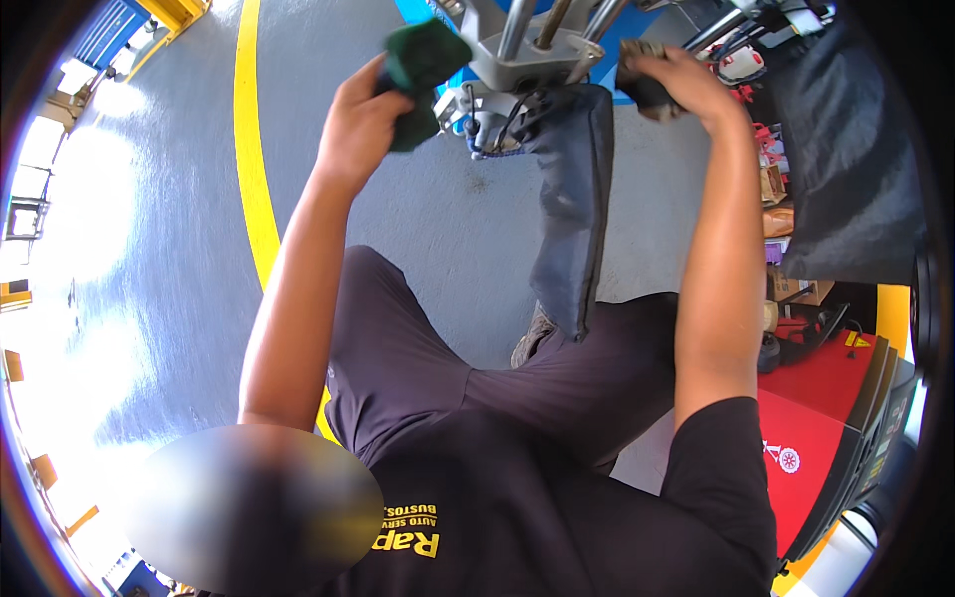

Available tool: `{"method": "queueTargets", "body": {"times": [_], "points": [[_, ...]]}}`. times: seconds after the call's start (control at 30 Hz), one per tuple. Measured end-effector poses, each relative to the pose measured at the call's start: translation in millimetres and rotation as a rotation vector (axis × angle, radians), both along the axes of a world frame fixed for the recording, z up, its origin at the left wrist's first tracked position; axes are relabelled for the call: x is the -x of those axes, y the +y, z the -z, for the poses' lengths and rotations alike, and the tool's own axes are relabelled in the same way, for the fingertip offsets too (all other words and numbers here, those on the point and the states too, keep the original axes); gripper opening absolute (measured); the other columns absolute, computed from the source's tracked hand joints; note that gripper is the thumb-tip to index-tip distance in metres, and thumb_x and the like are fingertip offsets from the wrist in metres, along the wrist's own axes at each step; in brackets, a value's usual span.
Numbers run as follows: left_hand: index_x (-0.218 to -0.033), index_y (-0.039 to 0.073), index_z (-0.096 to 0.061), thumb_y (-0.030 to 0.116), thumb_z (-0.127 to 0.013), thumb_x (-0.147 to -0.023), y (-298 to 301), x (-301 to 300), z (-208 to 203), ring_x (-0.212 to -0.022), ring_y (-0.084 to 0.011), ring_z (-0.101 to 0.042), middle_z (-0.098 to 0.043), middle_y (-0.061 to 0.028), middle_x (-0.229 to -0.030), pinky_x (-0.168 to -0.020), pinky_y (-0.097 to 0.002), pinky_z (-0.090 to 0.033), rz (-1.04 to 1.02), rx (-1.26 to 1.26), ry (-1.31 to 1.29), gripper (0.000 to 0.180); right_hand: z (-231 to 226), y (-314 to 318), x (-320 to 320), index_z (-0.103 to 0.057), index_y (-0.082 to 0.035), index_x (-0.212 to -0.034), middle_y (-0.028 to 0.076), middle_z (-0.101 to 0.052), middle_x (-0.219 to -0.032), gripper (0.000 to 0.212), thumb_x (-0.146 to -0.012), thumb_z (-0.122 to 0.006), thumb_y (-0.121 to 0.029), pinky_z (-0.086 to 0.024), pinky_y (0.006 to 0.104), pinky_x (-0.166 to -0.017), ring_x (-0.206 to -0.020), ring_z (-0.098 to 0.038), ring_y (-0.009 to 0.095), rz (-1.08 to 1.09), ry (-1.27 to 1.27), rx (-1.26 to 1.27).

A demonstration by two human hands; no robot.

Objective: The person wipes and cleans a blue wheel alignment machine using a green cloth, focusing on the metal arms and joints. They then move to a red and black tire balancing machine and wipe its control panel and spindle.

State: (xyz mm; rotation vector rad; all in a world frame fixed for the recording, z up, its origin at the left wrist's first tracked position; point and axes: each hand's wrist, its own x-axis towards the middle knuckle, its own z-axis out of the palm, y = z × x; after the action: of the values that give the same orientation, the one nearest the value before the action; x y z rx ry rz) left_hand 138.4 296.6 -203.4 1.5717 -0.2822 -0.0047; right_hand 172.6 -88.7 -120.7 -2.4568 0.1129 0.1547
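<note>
My left hand is closed around a dark green cloth-like piece, blurred by motion. It is beside the left side of a metal assembly with upright rods. On the assembly's other side, my right hand grips a crumpled dark brown and black piece, possibly a rag; blur hides its exact kind. Between my hands a long dark grey fabric sleeve hangs from the assembly, reaching down near my leg. Thin cables and a small clamp-like part sit at its top.
Grey floor carries a yellow line on the left. At right stands a red cabinet with tools and small boxes along it, beside a black cover. Blue drawers with a yellow frame stand at the far left.
</note>
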Motion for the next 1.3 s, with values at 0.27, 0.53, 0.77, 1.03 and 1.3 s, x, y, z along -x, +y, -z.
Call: {"method": "queueTargets", "body": {"times": [0.27, 0.53, 0.77, 1.03, 1.3], "points": [[-0.13, -0.003, -0.054, 0.009, -0.064, -0.083, -63, 15, 135, -0.1, -0.0365, -0.068, -0.069, -0.0239, -0.112, -0.091, -0.0469, -0.053, -0.269, -0.237, 0.3, 0.049, 118, -17, -9, -0.061, -0.009, -0.135, 0.006, -0.07, -0.115, 0.039, -0.098, -0.061, -0.024, -0.057, 0.034, -0.083, -0.098, -0.069, 0.017, 0.066, 0.152, -0.542], [-0.15, -0.02, -0.011, 0.01, -0.061, -0.09, -119, 24, 190, -0.138, -0.0581, -0.039, -0.015, -0.0455, -0.157, -0.115, -0.0485, -0.041, 0.001, -0.535, 0.154, 0.084, 131, 12, 8, -0.058, -0.007, -0.14, 0.008, -0.067, -0.124, 0.05, -0.102, -0.055, -0.038, -0.057, 0.0371, -0.083, -0.103, -0.067, 0.019, -0.027, 0.083, -0.324], [-0.152, -0.002, -0.04, 0.017, -0.058, -0.102, -105, 25, 252, -0.135, -0.0305, -0.054, -0.048, -0.0112, -0.155, -0.111, -0.0507, -0.046, 0.038, 0.408, 0.657, 0.056, 181, -26, 10, -0.057, -0.004, -0.141, 0.01, -0.066, -0.125, 0.053, -0.1, -0.057, -0.038, -0.055, 0.0376, -0.087, -0.106, -0.066, 0.02, 0.041, 0.303, -0.355], [-0.12, 0.008, -0.071, 0.019, -0.058, -0.092, -143, 20, 323, -0.116, -0.037, -0.068, -0.071, -0.021, -0.123, -0.1, -0.047, -0.054, -0.145, -0.455, 0.824, 0.033, 189, -45, 30, -0.055, 0.001, -0.142, 0.013, -0.065, -0.13, 0.053, -0.099, -0.057, -0.03, -0.05, 0.0365, -0.096, -0.113, -0.063, 0.023, 0.078, 0.38, -0.248], [-0.15, 0.037, -0.052, 0.02, -0.055, -0.097, -214, 85, 364, -0.148, -0.0386, -0.035, -0.019, -0.0107, -0.171, -0.114, -0.0513, -0.04, 0.503, -1.141, 0.102, 0.057, 182, -84, 97, -0.053, 0.005, -0.143, 0.016, -0.064, -0.135, 0.053, -0.098, -0.057, -0.022, -0.045, 0.0355, -0.105, -0.121, -0.06, 0.025, 0.149, 0.454, -0.167]]}}
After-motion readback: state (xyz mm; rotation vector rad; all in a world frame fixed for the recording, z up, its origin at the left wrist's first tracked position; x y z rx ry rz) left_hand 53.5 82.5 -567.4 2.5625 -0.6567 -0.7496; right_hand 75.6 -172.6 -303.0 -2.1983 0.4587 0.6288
